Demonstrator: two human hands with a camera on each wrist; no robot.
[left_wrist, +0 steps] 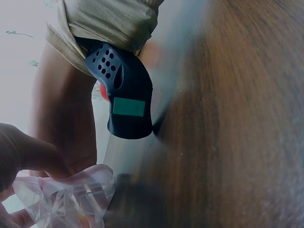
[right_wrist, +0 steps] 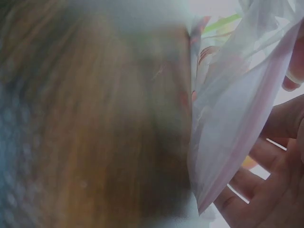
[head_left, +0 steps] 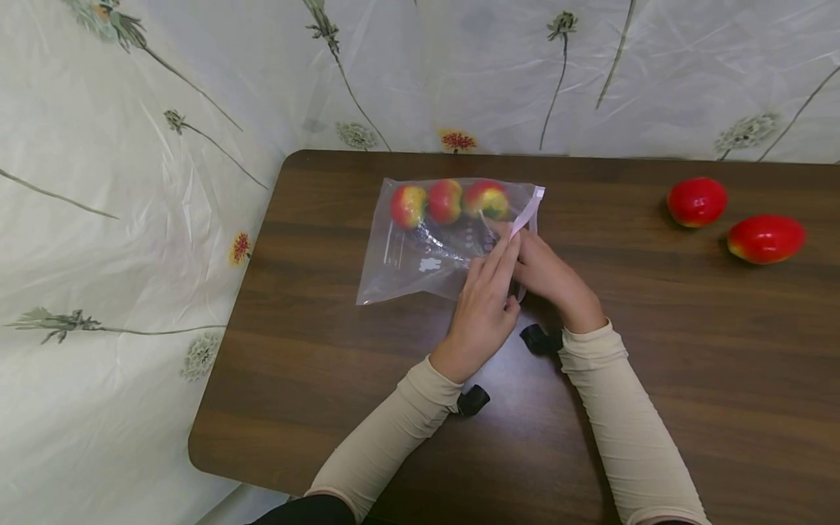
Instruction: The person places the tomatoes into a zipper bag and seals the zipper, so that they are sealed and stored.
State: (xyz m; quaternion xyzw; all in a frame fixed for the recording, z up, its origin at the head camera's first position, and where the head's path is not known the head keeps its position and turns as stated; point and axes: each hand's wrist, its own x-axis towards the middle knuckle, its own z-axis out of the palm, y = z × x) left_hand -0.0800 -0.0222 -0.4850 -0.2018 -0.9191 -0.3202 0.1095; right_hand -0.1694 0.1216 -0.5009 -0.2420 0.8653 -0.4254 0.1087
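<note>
A clear zip bag [head_left: 407,273] with a pink closing strip [head_left: 525,211] lies on the table. Inside it, along the far side, are three red-and-yellow apples [head_left: 445,202]. My left hand [head_left: 482,310] lies across the bag's mouth; in the left wrist view its thumb [left_wrist: 42,159] and fingers grip the bag's rim [left_wrist: 71,180]. The right hand [head_left: 551,273] reaches in at the mouth, its extended fingers beside the nearest apple and partly hidden by the left hand and plastic. In the right wrist view the pink-edged mouth [right_wrist: 256,114] stands apart before spread fingers [right_wrist: 270,154].
Two glossy red fruits, one rounder [head_left: 697,202] and one longer [head_left: 766,239], lie on the right of the brown wooden table [head_left: 656,408]. Black wrist cameras [head_left: 474,400] hang below both cuffs. A flower-printed sheet [head_left: 420,80] borders the far and left table edges.
</note>
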